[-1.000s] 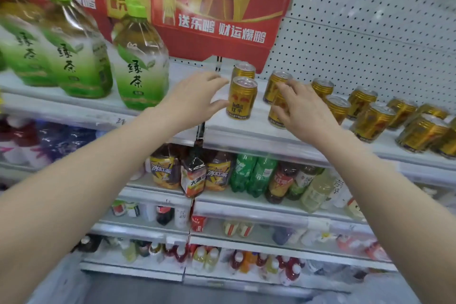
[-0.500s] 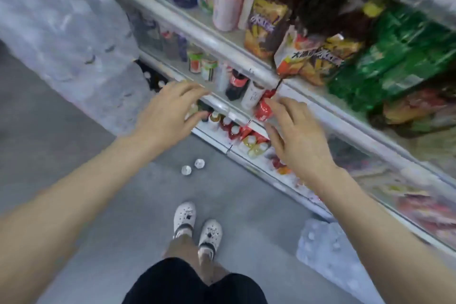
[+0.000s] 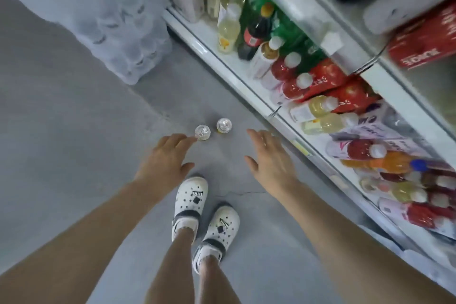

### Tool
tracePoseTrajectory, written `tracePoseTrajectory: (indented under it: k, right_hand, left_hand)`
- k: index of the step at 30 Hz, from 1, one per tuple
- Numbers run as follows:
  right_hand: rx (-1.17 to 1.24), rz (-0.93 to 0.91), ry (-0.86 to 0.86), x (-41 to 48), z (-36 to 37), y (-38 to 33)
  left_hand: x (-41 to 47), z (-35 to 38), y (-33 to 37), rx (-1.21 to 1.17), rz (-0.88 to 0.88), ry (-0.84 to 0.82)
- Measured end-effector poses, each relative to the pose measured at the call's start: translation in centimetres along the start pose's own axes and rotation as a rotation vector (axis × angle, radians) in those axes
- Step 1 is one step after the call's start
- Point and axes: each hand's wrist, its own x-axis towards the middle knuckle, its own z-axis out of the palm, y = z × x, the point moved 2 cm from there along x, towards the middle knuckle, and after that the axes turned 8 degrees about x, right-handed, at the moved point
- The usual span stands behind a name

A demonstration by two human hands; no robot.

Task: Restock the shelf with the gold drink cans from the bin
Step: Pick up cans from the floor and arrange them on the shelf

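1. Cans: two gold drink cans [image 3: 213,129] stand upright on the floor [image 3: 61,155], seen from above; one is just ahead of the left hand's [image 3: 164,163] fingertips, the other between both hands, nearer the left.
2. Both hands are spread wide and hold nothing; the right hand [image 3: 269,161] hovers beside the lowest shelf [image 3: 249,89].
3. Judged best: take one can per hand, wrapping the smooth round wall, not the lid.
4. Lids look shiny silver; bodies barely show.
5. The floor is matte grey. No bin is visible.
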Motion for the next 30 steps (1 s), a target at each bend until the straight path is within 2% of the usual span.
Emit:
tracePoseTrajectory:
  k: [8, 15, 20, 23, 27, 30]
  right_hand:
    - [-0.033, -0.003, -0.09, 11.0, 14.4, 6.4]
    - [0.064, 0.0, -0.113, 18.5, 21.1, 8.9]
    - [0.146, -0.07, -0.138, 19.9, 22.5, 9.5]
    - [0.169, -0.029, -0.093, 18.4, 21.1, 10.2]
    - [0.259, 0.051, 0.008, 13.8, 17.0, 10.6]
    - [0.291, 0.055, -0.012, 9.2, 11.6, 9.9]
  left_hand:
    - [7.5, 17.4, -6.0, -0.035, -0.13, -0.087]
    - [13.0, 24.7, -7.1, -0.038, -0.14, -0.1]
    - [14.4, 25.5, -7.4, -0.005, -0.185, -0.096]
    - [13.8, 24.2, -7.5, -0.036, -0.234, -0.071]
    - [11.8, 19.4, -5.7, -0.063, -0.241, -0.025]
    - [9.8, 13.9, -3.4, -0.074, -0.236, -0.038]
